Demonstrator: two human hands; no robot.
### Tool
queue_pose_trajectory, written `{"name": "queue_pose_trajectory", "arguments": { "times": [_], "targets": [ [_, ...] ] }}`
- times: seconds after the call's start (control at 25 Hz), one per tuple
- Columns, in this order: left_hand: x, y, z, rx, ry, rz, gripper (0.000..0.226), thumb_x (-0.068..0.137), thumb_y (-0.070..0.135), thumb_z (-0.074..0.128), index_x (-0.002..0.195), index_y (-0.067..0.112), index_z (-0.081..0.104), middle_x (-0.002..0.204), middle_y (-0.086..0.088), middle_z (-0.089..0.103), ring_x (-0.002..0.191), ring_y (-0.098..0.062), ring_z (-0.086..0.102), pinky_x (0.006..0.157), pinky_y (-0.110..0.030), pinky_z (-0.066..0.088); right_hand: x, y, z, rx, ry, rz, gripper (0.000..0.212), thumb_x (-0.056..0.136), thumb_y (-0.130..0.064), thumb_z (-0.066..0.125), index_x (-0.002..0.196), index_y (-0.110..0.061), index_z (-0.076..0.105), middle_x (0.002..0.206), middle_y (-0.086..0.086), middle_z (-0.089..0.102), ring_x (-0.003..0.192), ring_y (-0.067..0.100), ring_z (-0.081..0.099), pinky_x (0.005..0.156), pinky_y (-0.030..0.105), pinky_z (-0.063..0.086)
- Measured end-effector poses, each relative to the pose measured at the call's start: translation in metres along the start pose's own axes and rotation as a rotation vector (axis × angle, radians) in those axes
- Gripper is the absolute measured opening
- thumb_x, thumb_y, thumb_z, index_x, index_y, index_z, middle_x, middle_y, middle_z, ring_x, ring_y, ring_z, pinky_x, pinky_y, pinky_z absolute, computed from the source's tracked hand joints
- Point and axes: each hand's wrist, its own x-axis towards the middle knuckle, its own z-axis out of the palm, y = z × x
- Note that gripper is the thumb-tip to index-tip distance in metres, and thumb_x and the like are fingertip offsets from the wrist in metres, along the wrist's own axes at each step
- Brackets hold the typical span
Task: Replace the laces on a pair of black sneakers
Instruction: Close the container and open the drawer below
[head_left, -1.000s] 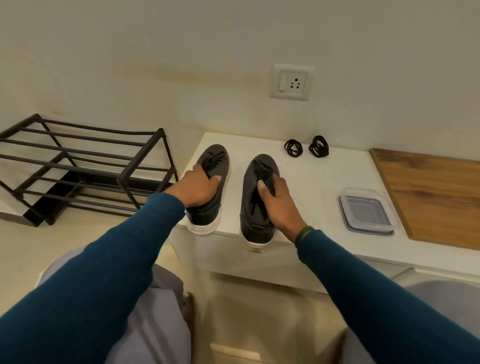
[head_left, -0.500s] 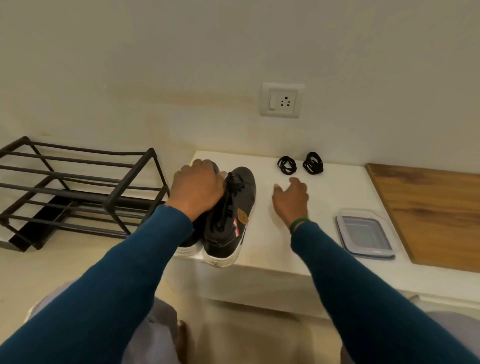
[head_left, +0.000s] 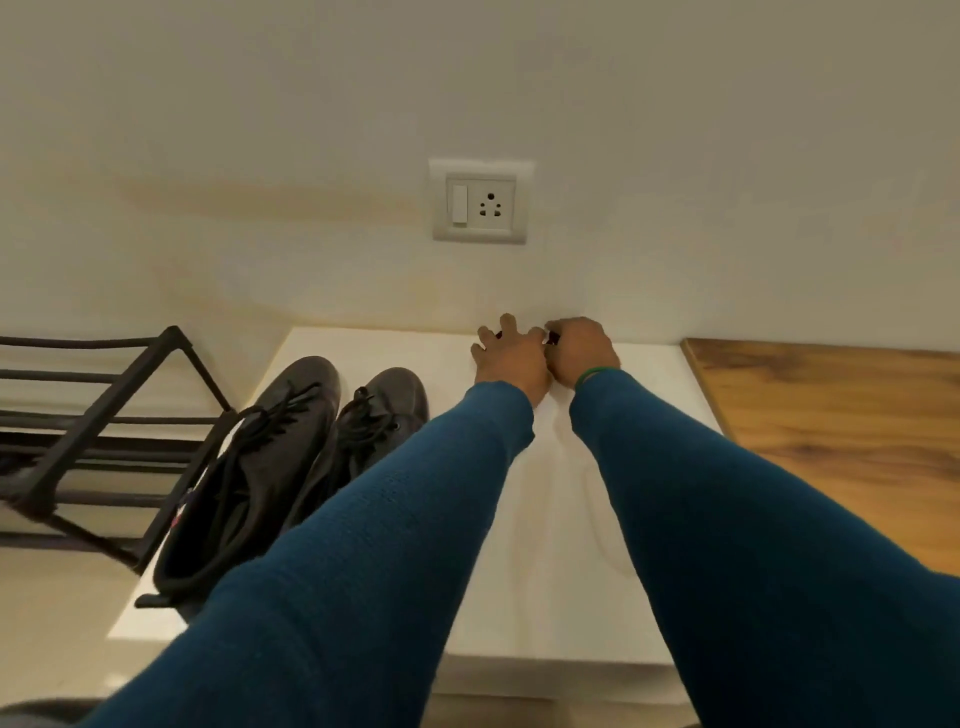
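Two teal sleeves (head_left: 395, 525) reach forward across a white shelf (head_left: 550, 597), filling the foreground. To their left, a pair of black sneakers (head_left: 291, 462) sits side by side at the shelf's left edge, toes toward the wall, laces still threaded and loosely tangled over the tongues; no brand or label on them can be read, only a small blurred patch of colour on the nearer shoe's side. Beside the shoes, off the shelf, stands a black metal rack (head_left: 93, 431). A wooden board (head_left: 841, 431) adjoins the shelf on the right. At the far edge, against the wall, the left hand (head_left: 511, 358) lies palm down with fingers spread, touching the right hand (head_left: 584, 351), which wears a green band at the wrist and is curled into a loose fist; a small dark item shows between them, but whether either hand grips it cannot be told. Above, a white wall socket (head_left: 480, 202) with a switch carries no legible writing.
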Motion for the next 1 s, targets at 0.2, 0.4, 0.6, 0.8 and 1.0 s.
{"name": "queue_pose_trajectory", "arguments": {
  "times": [0.2,0.4,0.6,0.8,1.0],
  "targets": [
    [0.015,-0.012,0.032,0.089,0.088,0.069,0.029,0.094,0.004,0.051,0.121,0.006,0.062,0.135,-0.013,0.048,0.119,-0.033,0.049,0.095,-0.038,0.048,0.006,0.002,0.020,-0.195,0.020,-0.010,0.023,0.093,-0.003,0.053,0.113,-0.004,0.064,0.118,0.016,0.063,0.104,0.032,0.063,0.075,0.032,0.046],
    [-0.042,-0.023,0.040,-0.115,0.262,0.054,0.015,0.093,-0.004,0.050,0.099,0.000,0.063,0.104,-0.019,0.064,0.095,-0.035,0.062,0.070,-0.038,0.048,-0.041,-0.014,0.025,-0.326,0.003,-0.093,0.015,0.090,0.004,0.050,0.097,-0.006,0.059,0.109,0.015,0.063,0.096,0.030,0.063,0.068,0.032,0.040],
    [-0.136,-0.032,0.036,-0.142,0.255,0.044,0.025,0.093,-0.009,0.047,0.111,-0.006,0.063,0.119,-0.022,0.061,0.102,-0.040,0.063,0.085,-0.047,0.054,-0.114,-0.025,0.012,-0.218,-0.061,-0.120,0.015,0.090,0.003,0.056,0.102,-0.002,0.063,0.108,0.015,0.064,0.095,0.030,0.065,0.070,0.032,0.047],
    [-0.198,-0.021,0.016,-0.227,0.220,-0.168,0.021,0.092,-0.007,0.049,0.106,0.001,0.062,0.106,-0.013,0.065,0.094,-0.029,0.066,0.075,-0.031,0.052,-0.171,0.033,-0.087,0.540,0.160,0.169,0.020,0.084,0.002,0.068,0.096,-0.009,0.079,0.092,0.007,0.074,0.071,0.014,0.066,0.058,0.018,0.055],
    [-0.223,0.079,-0.011,-0.526,0.297,0.085,0.027,0.089,-0.009,0.048,0.098,0.008,0.066,0.093,0.002,0.058,0.084,-0.015,0.058,0.074,-0.020,0.043,-0.232,0.106,-0.139,0.690,0.236,0.254,0.021,0.082,0.002,0.072,0.089,-0.017,0.079,0.086,0.006,0.074,0.070,0.012,0.066,0.059,0.017,0.054]
  ]
}}
